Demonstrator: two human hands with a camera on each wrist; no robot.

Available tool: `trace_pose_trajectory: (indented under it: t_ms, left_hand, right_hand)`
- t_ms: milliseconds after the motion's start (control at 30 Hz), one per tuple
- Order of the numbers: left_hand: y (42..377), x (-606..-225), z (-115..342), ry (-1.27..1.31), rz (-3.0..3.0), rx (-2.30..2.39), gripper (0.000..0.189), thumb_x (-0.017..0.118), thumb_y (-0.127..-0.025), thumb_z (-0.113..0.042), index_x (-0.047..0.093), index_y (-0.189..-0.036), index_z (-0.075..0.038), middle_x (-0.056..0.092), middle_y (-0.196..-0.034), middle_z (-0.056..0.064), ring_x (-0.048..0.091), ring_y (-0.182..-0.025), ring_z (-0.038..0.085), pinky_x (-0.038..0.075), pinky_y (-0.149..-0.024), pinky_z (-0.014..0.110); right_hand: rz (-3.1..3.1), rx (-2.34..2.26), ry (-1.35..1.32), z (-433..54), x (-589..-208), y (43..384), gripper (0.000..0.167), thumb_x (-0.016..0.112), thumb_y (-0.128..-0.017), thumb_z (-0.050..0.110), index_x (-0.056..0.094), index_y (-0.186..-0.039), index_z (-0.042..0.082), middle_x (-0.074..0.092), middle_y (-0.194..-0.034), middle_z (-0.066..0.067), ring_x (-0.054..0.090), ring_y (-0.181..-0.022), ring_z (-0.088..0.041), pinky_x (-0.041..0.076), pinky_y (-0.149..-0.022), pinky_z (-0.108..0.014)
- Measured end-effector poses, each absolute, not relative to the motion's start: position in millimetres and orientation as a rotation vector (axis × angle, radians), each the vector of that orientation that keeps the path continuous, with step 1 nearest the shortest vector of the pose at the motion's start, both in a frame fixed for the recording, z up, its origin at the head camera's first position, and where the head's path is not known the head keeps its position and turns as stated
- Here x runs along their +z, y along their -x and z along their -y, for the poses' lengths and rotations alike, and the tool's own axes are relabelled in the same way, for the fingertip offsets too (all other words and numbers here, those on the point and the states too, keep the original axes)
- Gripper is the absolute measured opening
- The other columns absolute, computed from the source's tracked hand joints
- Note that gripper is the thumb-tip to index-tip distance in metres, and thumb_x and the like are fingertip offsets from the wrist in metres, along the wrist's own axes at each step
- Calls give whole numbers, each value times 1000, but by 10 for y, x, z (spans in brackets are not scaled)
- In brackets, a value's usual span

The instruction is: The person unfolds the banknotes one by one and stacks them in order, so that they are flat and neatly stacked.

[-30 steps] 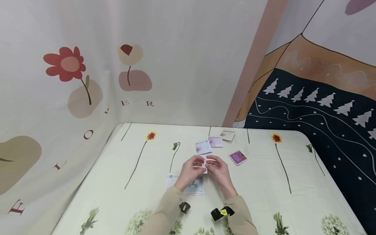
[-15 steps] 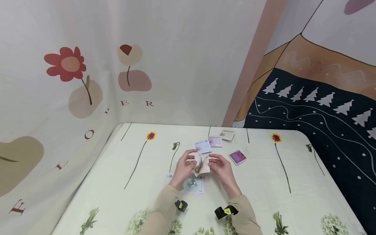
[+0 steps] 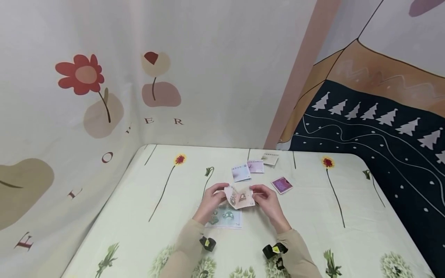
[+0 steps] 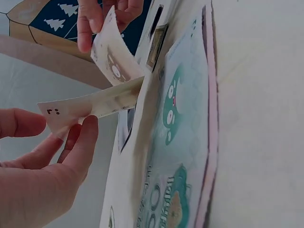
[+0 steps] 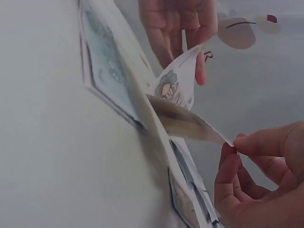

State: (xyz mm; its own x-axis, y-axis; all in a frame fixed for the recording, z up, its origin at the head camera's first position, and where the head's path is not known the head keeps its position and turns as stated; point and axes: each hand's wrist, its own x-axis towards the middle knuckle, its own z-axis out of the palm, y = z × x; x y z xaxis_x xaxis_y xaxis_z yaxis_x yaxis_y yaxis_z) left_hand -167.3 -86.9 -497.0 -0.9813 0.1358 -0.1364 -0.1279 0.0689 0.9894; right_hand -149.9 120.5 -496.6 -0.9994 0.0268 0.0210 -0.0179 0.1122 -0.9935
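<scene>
A pinkish play banknote (image 3: 246, 198) with printed cartoon figures is half unfolded along a middle crease, making a V shape above the table. My left hand (image 3: 211, 201) pinches its left edge and my right hand (image 3: 269, 201) pinches its right edge. In the right wrist view, the right thumb and index finger meet on the corner of the note (image 5: 183, 121). The left wrist view shows the left fingertips behind the other half of the note (image 4: 90, 107). Just below the hands lies a flat stack of bluish-green play banknotes (image 3: 227, 221), partly covered by the left hand.
Beyond the hands lie a folded bluish note (image 3: 241, 173), a folded lilac note (image 3: 255, 166) and a folded beige note (image 3: 270, 158). A purple folded note (image 3: 282, 185) lies to the right. A flower-print cloth covers the table (image 3: 302, 216); curtains hang behind it.
Both hands have moved apart, left hand to the left and right hand to the right. The folded banknote between them has opened out from a narrow strip into a wide V.
</scene>
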Motion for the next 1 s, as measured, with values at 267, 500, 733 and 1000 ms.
trace_pose_trajectory:
  t_ms: [267,500,733,1000]
  left_hand:
    - [1619,-4969,963,-15,-2192,2009,32,49,-93,0,59,-124,3,55,-122,18,58,-103,27,52,-86,37]
    - [1595,-4983,1066,-41,-2184,2046,33,55,-89,5,61,-121,4,57,-119,19,61,-99,28,52,-83,36]
    - [1607,-5037,1196,11,-2203,2019,35,59,-87,5,60,-122,3,57,-121,22,61,-103,33,51,-87,38]
    - [1610,-5038,1264,15,-2254,1985,35,62,-83,8,63,-117,2,61,-115,20,62,-98,28,51,-84,32]
  right_hand:
    - [2350,2018,23,-1253,-5040,1515,26,58,-85,-12,65,-110,-7,63,-106,-20,61,-90,-23,49,-73,-20]
    - [2376,2012,11,-1282,-5056,1538,25,58,-85,-12,65,-109,-8,62,-102,-18,60,-87,-21,49,-71,-20]
    - [2425,1961,-43,-1285,-5078,1543,26,59,-83,-14,65,-108,-9,63,-102,-20,59,-89,-24,49,-75,-20]
    - [2393,2028,-67,-1280,-5083,1529,24,60,-83,-15,64,-106,-13,61,-111,-23,60,-96,-29,50,-80,-20]
